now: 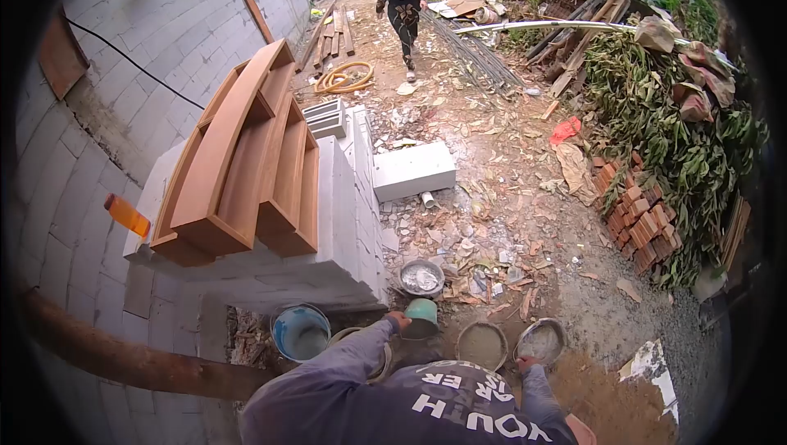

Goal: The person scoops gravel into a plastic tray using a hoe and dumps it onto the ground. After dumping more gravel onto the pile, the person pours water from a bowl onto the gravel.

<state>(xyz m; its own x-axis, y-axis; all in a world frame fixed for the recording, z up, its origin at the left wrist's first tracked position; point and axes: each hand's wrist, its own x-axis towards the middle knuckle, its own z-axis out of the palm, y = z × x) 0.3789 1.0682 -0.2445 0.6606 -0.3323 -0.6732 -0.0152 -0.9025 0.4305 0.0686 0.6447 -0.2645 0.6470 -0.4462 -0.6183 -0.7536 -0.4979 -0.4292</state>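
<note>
My left hand is closed on the rim of a small green bucket, which leans to one side. At the right, my right hand is closed on the near edge of a round grey bucket. Between the hands stands another round bucket with grey, wet-looking contents. Just beyond the green bucket sits a dark bowl-like container of whitish-grey material. A blue bucket with cloudy liquid stands to the left. My left sleeve partly hides one more container.
Wooden shelving rests on a white block structure, beside an orange bottle. A wooden pole crosses the lower left. Ahead lie a white block and a coiled hose. Bricks are stacked right. A person walks ahead.
</note>
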